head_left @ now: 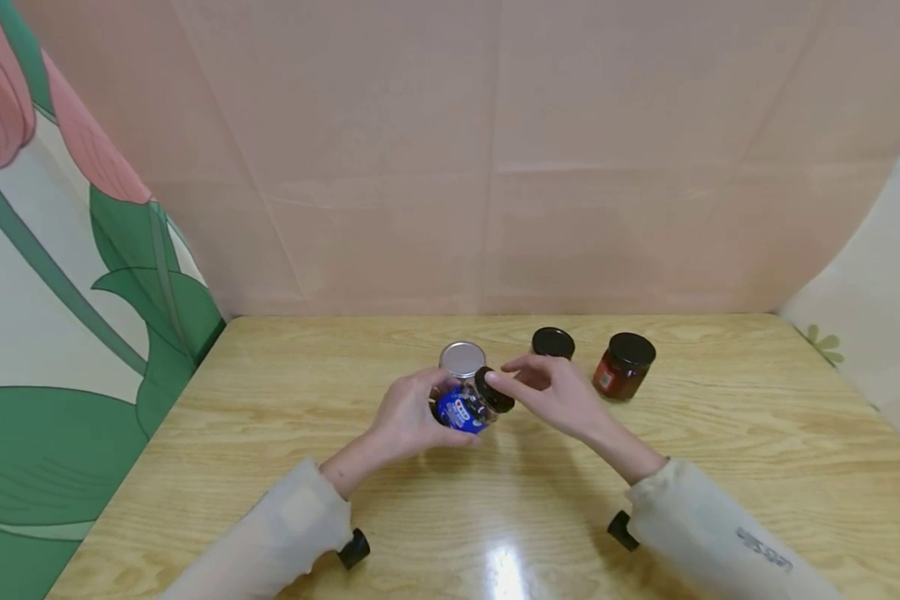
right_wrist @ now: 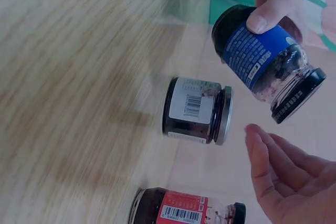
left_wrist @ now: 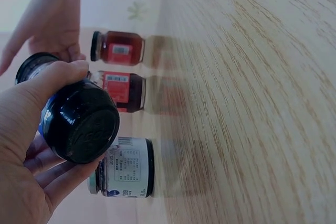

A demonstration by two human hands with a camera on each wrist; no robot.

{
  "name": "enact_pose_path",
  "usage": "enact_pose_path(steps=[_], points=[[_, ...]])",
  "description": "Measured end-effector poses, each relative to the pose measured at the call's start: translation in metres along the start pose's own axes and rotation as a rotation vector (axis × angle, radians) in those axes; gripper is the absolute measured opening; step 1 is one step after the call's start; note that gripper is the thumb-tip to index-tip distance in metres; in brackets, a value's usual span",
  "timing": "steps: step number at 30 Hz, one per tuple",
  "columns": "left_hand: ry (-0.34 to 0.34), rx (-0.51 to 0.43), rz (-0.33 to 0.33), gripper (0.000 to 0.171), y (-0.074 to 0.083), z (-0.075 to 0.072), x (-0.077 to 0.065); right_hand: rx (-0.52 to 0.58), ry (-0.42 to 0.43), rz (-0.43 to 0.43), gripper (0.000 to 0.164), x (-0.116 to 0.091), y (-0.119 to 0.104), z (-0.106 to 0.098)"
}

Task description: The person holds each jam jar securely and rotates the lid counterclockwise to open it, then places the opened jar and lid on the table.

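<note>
My left hand [head_left: 412,417] grips a glass jar with a blue label [right_wrist: 257,51] around its body and holds it above the table. The jar tilts, its black lid [head_left: 493,390] leaning right toward my other hand. Dark contents show through the glass below the lid. My right hand [head_left: 558,396] is beside the lid with fingers slightly bent and nothing between them. In the right wrist view, a small gap separates its fingertips [right_wrist: 254,129] from the lid. The left wrist view shows the jar's dark base [left_wrist: 86,124].
A jar with a silver lid [head_left: 462,358] and a white label stands just behind the held jar. Farther right are two black-lidded jars with red labels, one partly behind my right hand [head_left: 552,342], the other a dark red jar [head_left: 624,367]. A pink cloth [head_left: 420,167] hangs behind the wooden table [head_left: 307,358].
</note>
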State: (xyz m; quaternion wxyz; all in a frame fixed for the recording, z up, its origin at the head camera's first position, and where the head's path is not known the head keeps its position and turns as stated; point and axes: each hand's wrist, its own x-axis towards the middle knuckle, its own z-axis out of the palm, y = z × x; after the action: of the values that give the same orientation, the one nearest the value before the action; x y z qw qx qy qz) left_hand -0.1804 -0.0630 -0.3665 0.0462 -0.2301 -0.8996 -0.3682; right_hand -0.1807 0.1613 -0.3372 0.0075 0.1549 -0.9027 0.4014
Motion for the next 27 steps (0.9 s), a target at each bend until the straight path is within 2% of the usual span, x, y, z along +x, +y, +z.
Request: enact_pose_path(steps=[3, 7, 18, 23, 27], points=[[0.002, 0.013, 0.000, 0.065, 0.0005, 0.0002, 0.0006, -0.047, 0.003, 0.053, 0.045, 0.0007, -0.0040, -0.0008], [0.005, 0.012, -0.009, 0.064, 0.0013, 0.0002, 0.0010, -0.029, -0.005, 0.100, 0.048, 0.0025, -0.0066, 0.0010], [0.021, 0.049, 0.006, 0.064, 0.0015, 0.0017, 0.0005, -0.052, 0.023, 0.149, 0.055, 0.0042, -0.0111, 0.0041], [0.020, 0.050, -0.008, 0.064, 0.0007, 0.0019, -0.0002, -0.085, 0.029, 0.076, 0.052, 0.0054, -0.0087, 0.0045], [0.035, 0.042, -0.019, 0.062, -0.0022, 0.0015, -0.0009, -0.021, -0.047, -0.095, 0.050, 0.0054, -0.0033, 0.0024]])
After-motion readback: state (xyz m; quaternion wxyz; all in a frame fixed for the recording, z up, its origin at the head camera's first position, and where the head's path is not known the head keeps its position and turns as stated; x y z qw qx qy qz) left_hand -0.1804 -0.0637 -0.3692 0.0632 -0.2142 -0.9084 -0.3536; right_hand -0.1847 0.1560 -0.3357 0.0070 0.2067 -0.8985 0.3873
